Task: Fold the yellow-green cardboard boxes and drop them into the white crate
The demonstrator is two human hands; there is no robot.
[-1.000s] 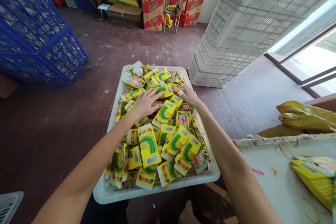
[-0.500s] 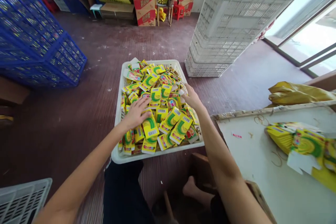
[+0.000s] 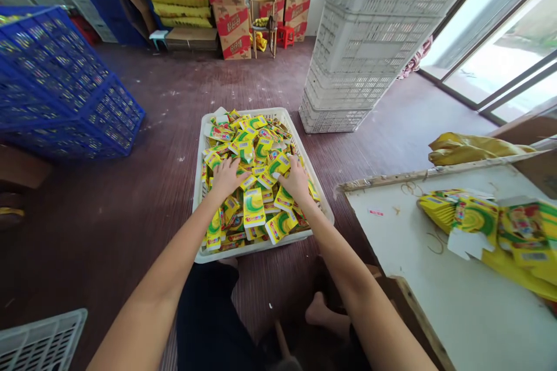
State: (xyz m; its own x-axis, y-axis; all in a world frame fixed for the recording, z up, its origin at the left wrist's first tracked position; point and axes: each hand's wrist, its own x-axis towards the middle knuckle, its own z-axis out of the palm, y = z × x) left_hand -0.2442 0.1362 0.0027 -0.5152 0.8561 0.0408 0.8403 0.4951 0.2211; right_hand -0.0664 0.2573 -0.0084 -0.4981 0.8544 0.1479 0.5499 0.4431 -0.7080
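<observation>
Yellow packets (image 3: 254,207) in the white crate (image 3: 261,246): barcode labels, digits too small to read. Cardboard boxes (image 3: 228,17) at the far wall: red bands with white characters, illegible.

A white plastic basket (image 3: 198,232) sits on the dark wooden floor (image 3: 108,203) straight ahead, heaped with small yellow printed packets (image 3: 255,208). The left hand (image 3: 226,177) and the right hand (image 3: 296,181) rest side by side on the heap. To the left stand stacked blue plastic crates (image 3: 61,87); behind and to the right, stacked white plastic crates (image 3: 369,40). A white table (image 3: 435,278) at the right carries flattened yellow cartons (image 3: 483,223). Cardboard boxes (image 3: 228,11) line the far wall.
</observation>
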